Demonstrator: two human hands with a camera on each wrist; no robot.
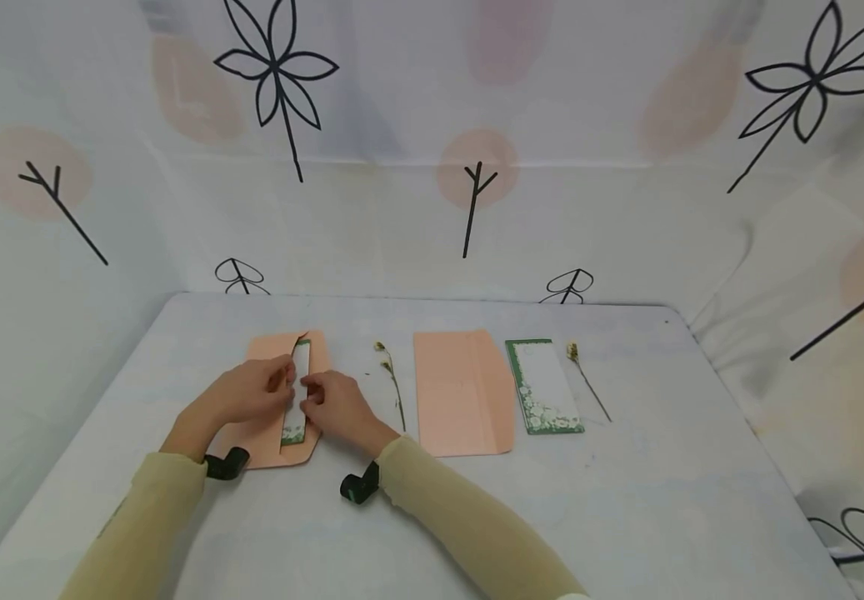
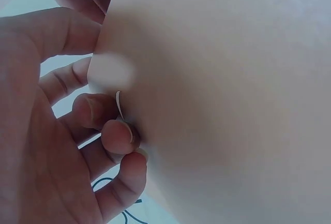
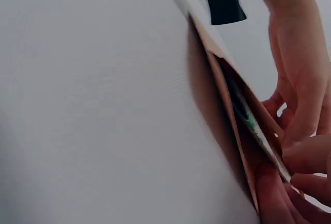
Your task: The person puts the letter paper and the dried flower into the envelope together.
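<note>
A peach envelope [image 1: 267, 446] lies at the left of the table in the head view, its opening facing right. Partway inside it sits a narrow white card [image 1: 298, 400] with a green floral border, its left part hidden by the envelope's front panel. My left hand [image 1: 252, 392] pinches the edge of that panel, and its fingers [image 2: 77, 32] show at the paper's edge in the left wrist view. From the right, my right hand [image 1: 343, 408] pinches the card's edge. In the right wrist view the card [image 3: 253, 125] stands between the parted envelope walls, one right fingertip inside.
A dried flower stem [image 1: 394, 379] lies just right of the hands. Beyond it are a second peach envelope [image 1: 461, 396], a second green-bordered card [image 1: 549, 383] and another dried flower [image 1: 585, 377]. Patterned cloth [image 1: 372, 225] rises behind the table [image 1: 626, 517].
</note>
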